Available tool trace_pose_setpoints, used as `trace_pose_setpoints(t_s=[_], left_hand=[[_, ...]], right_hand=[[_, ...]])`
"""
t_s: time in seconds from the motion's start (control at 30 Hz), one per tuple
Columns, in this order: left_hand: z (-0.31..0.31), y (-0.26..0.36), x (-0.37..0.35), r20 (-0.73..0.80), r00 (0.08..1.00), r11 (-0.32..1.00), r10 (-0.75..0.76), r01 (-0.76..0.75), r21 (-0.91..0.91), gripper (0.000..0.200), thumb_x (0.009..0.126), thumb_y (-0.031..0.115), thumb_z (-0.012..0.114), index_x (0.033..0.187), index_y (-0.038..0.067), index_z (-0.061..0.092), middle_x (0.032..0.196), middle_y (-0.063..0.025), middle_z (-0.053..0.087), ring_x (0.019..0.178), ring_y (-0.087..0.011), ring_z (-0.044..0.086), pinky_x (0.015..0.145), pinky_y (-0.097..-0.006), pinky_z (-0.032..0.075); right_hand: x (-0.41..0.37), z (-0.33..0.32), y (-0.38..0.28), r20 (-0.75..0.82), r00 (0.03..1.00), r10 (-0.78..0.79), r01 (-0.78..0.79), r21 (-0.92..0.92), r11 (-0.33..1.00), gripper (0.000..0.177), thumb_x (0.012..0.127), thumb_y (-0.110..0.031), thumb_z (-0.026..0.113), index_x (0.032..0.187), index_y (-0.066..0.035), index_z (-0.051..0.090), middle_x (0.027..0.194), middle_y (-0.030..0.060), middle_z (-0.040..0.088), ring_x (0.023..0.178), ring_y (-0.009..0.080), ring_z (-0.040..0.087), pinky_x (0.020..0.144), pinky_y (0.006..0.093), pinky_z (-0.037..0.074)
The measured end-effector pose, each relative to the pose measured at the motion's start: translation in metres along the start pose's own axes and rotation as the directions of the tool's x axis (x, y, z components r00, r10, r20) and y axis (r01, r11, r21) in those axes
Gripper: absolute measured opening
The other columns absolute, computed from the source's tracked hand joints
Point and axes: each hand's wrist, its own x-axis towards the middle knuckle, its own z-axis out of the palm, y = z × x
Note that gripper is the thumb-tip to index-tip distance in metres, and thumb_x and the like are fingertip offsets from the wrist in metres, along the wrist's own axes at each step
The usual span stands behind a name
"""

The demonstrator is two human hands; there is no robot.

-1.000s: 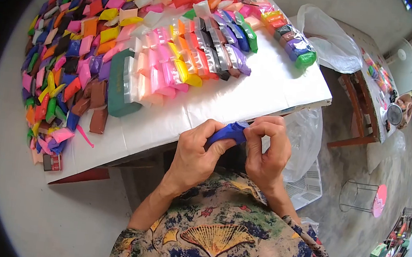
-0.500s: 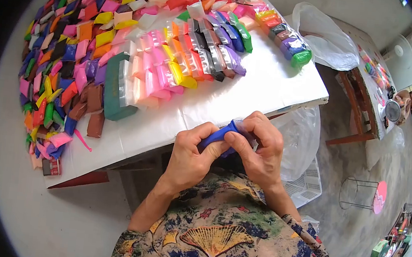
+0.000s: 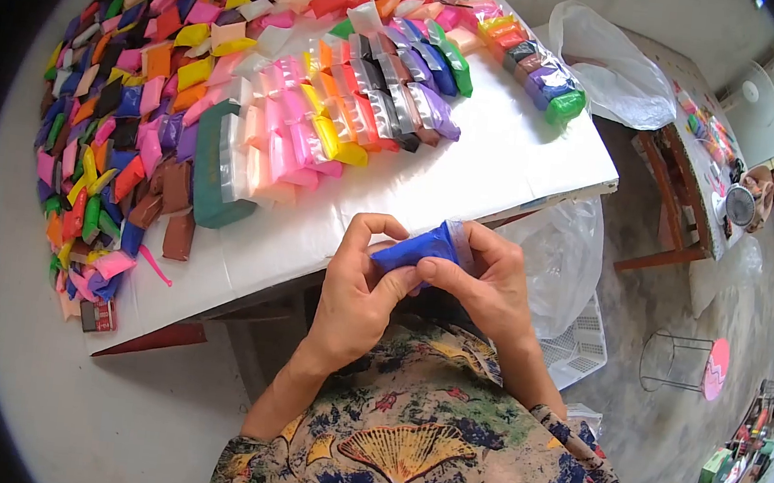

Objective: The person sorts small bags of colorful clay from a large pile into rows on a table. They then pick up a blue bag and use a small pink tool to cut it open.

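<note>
A small blue clay packet with a clear plastic end is held in front of my body, just off the table's near edge. My left hand grips its left end, thumb along the lower side. On the right, my right hand pinches the packet near its clear end, the thumb pressed on the front. Beyond my hands, rows of similar packets in pink, yellow, orange, red, black, brown, purple, blue and green overlap on the white table. A dark green block stands against the left end of the rows.
A big heap of loose coloured packets covers the table's left and far side. One clear bag of mixed packets lies near the right corner. Plastic bags hang at the right, above a white basket. A pink-topped stool stands farther off.
The blue packet has turned so more of its flat face shows, and its clear end stands up on the right. My fingers have shifted around it; the packets on the table look the same.
</note>
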Motion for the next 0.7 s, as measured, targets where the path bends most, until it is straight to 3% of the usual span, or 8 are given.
trace_pose_setpoints(t_s=[0.1, 0.2, 0.43, 0.5, 0.6, 0.63, 0.7], left_hand=[[0.001, 0.003, -0.002, 0.033, 0.999, 1.000, 0.003, -0.003, 0.025, 0.037, 0.096, -0.001, 0.059, 0.126, 0.006, 0.039, 0.096, -0.0079, 0.064, 0.083, -0.0092, 0.059, 0.073, -0.0230, 0.048], [-0.004, 0.003, -0.002, 0.064, 0.998, 0.999, -0.026, 0.027, -0.018, 0.038, 0.095, -0.001, 0.059, 0.127, 0.005, 0.039, 0.100, -0.0094, 0.064, 0.084, -0.0095, 0.059, 0.073, -0.0237, 0.048], [-0.009, -0.009, 0.002, 0.017, 0.979, 0.944, -0.204, 0.201, -0.262, 0.033, 0.093, 0.007, 0.068, 0.121, 0.001, 0.050, 0.097, -0.0045, 0.065, 0.083, -0.0076, 0.059, 0.072, -0.0224, 0.047], [0.000, -0.010, -0.002, -0.004, 0.991, 0.968, -0.136, 0.132, -0.215, 0.022, 0.095, 0.008, 0.067, 0.114, 0.001, 0.057, 0.093, -0.0012, 0.065, 0.081, -0.0059, 0.057, 0.070, -0.0216, 0.046], [0.009, -0.010, -0.003, -0.064, 0.997, 0.997, -0.050, 0.046, -0.065, 0.011, 0.096, 0.005, 0.063, 0.106, 0.000, 0.062, 0.085, 0.0010, 0.063, 0.074, -0.0048, 0.053, 0.067, -0.0221, 0.045], [0.009, -0.010, -0.003, -0.056, 0.997, 0.999, -0.048, 0.046, -0.024, 0.011, 0.096, 0.005, 0.063, 0.105, 0.001, 0.062, 0.083, 0.0012, 0.062, 0.074, -0.0047, 0.053, 0.066, -0.0223, 0.045], [0.008, -0.007, -0.003, -0.035, 0.999, 0.996, -0.036, 0.039, 0.082, 0.011, 0.095, 0.005, 0.062, 0.105, 0.001, 0.063, 0.079, 0.0025, 0.059, 0.071, -0.0042, 0.052, 0.062, -0.0241, 0.044]], right_hand=[[0.000, -0.003, -0.007, 0.042, 0.991, 0.125, -0.132, 0.234, 0.963, 0.021, 0.086, -0.017, 0.079, 0.093, 0.000, 0.068, 0.074, -0.0024, 0.063, 0.067, 0.0028, 0.053, 0.058, 0.0192, 0.042], [-0.003, -0.006, -0.001, 0.077, 0.977, 0.198, -0.212, 0.273, 0.939, 0.022, 0.086, -0.016, 0.079, 0.098, 0.001, 0.069, 0.078, -0.0014, 0.065, 0.070, 0.0030, 0.054, 0.060, 0.0203, 0.044], [-0.003, 0.005, 0.002, -0.082, 0.992, 0.092, -0.073, 0.212, 0.975, 0.017, 0.089, -0.010, 0.075, 0.098, 0.002, 0.066, 0.084, -0.0003, 0.066, 0.074, 0.0042, 0.057, 0.065, 0.0207, 0.048], [-0.005, 0.013, -0.007, -0.120, 0.989, 0.089, -0.053, 0.275, 0.960, 0.015, 0.089, -0.007, 0.074, 0.097, 0.002, 0.064, 0.082, -0.0016, 0.063, 0.074, 0.0035, 0.055, 0.067, 0.0207, 0.048], [-0.005, 0.011, -0.006, -0.131, 0.989, 0.074, -0.046, 0.207, 0.977, 0.016, 0.090, -0.009, 0.073, 0.096, 0.001, 0.063, 0.079, -0.0029, 0.061, 0.072, 0.0031, 0.052, 0.065, 0.0200, 0.045], [-0.006, 0.008, -0.006, -0.129, 0.987, 0.098, -0.083, 0.117, 0.990, 0.015, 0.091, -0.012, 0.072, 0.091, 0.001, 0.063, 0.077, -0.0030, 0.060, 0.072, 0.0024, 0.051, 0.063, 0.0200, 0.043], [-0.009, 0.001, 0.000, -0.238, 0.971, -0.020, 0.008, -0.053, 0.999, 0.014, 0.092, -0.013, 0.071, 0.088, -0.001, 0.064, 0.075, -0.0032, 0.059, 0.067, 0.0023, 0.050, 0.059, 0.0195, 0.040]])
